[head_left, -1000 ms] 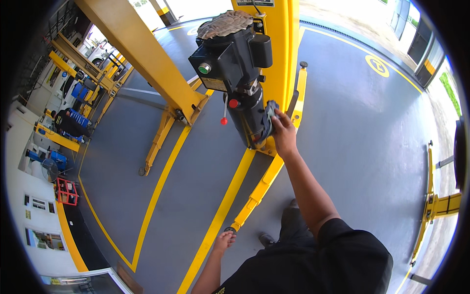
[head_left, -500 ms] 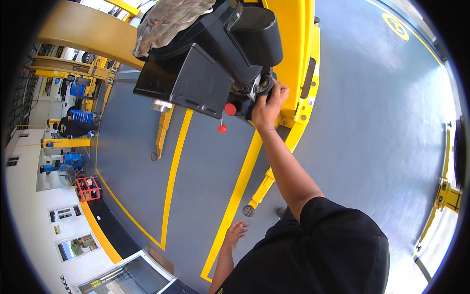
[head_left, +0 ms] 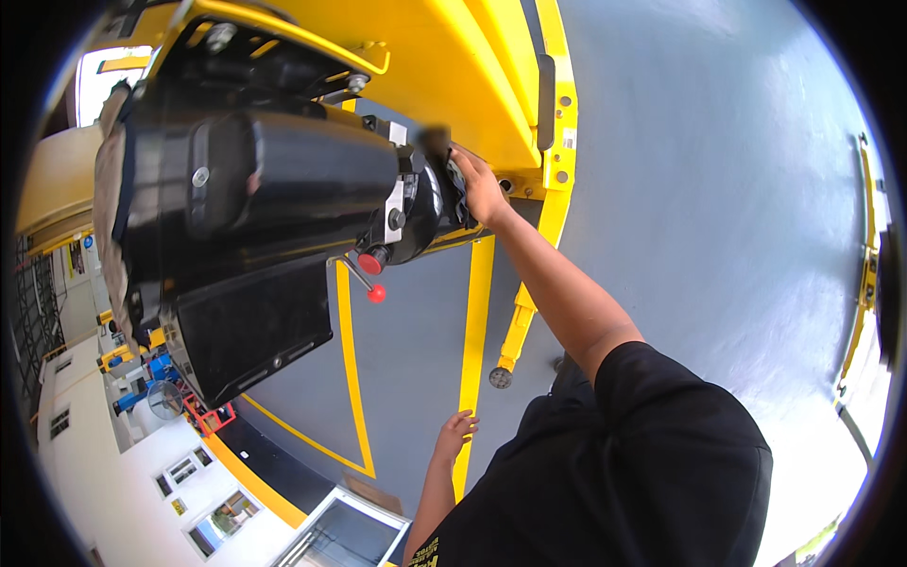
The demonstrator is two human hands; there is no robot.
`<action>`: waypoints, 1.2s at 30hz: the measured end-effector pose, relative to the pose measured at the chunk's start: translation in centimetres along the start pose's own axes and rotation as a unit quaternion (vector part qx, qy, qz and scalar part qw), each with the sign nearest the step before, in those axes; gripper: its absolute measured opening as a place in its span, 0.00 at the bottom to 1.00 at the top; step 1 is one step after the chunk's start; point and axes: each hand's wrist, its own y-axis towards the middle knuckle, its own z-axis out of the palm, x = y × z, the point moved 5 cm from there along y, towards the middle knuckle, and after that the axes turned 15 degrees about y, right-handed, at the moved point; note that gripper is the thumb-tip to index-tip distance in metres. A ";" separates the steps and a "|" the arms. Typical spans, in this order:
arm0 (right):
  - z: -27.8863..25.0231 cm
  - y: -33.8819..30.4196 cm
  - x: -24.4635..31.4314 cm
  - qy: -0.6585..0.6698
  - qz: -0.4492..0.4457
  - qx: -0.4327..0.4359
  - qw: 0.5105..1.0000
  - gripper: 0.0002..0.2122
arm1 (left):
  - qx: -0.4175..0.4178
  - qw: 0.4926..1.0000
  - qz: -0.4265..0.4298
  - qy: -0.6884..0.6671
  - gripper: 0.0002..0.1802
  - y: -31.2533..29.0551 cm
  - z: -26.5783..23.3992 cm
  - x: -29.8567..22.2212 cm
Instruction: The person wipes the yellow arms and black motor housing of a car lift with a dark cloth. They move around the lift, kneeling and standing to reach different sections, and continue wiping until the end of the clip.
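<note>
A black hydraulic power unit (head_left: 283, 180) fills the upper left, fixed beside a yellow lift post (head_left: 425, 66). My right hand (head_left: 480, 194) is at its rounded end, fingers closed over the edge. Dark, wrinkled material shows under those fingers; I cannot tell what it is. Just left of the hand are a silver bracket (head_left: 394, 210), a red button (head_left: 371, 261) and a lever with a red ball knob (head_left: 377, 294). My left hand (head_left: 455, 437) hangs low near my body, fingers loosely apart, holding nothing. A grey-brown cloth (head_left: 111, 213) drapes over the unit's far end.
A black panel (head_left: 250, 331) sticks out below the unit. A yellow lift arm with a round pad (head_left: 501, 378) reaches out low near my body. Yellow lines (head_left: 475, 321) cross the grey floor. A red cart (head_left: 210, 416) and a fan (head_left: 165, 401) stand at the left.
My view has shifted closer to the power unit, which now looks larger and farther left. My right hand stays at its end; my left hand still hangs low.
</note>
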 end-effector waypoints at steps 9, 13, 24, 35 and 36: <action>-0.5 0.8 0.4 -0.011 0.142 0.035 0.989 0.30 | -0.033 0.996 0.065 0.051 0.23 -1.5 -1.0 -10.3; 4.8 -0.4 9.6 0.012 -0.137 0.089 0.986 0.15 | 0.003 0.993 0.056 0.107 0.23 -1.7 -0.6 -11.0; -5.8 -2.8 -13.3 -0.055 0.035 -0.170 0.983 0.24 | -0.031 0.989 0.074 0.127 0.20 -2.6 -4.8 -17.4; -11.7 2.8 -22.5 -0.045 0.436 -0.044 0.897 0.28 | 0.034 0.948 0.132 0.286 0.22 -0.2 -11.3 -21.8; -10.6 3.7 -19.4 0.019 0.438 0.013 0.899 0.28 | 0.034 0.947 0.126 0.293 0.22 0.9 -12.9 -21.7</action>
